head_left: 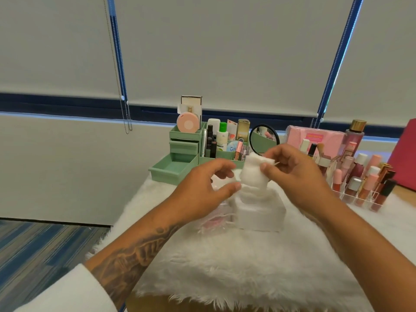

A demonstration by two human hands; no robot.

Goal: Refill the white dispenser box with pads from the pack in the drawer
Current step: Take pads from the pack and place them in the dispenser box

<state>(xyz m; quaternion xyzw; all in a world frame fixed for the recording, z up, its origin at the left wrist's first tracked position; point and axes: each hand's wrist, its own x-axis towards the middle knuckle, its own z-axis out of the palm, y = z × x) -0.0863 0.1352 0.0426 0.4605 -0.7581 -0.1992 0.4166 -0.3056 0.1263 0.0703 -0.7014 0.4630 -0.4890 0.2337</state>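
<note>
A white dispenser box [258, 218] stands on the white fur mat, with white pads sticking up out of its top. My right hand [295, 174] holds a stack of white pads [253, 173] just above the box, thumb in front and fingers behind. My left hand [202, 192] hovers to the left of the stack, fingers curled and apart; I cannot tell whether it touches the clear pad pack [213, 218], which lies crumpled on the mat beside the box. The bottom drawer [172, 168] of the green organizer is pulled out and looks empty.
The green organizer [186, 140] holds bottles and tubes behind the box, with a round black mirror [263, 138] to its right. A clear rack of lipsticks [364, 185] and a pink box [315, 137] stand at the right. The fur mat [225, 266] covers the table; carpet lies left.
</note>
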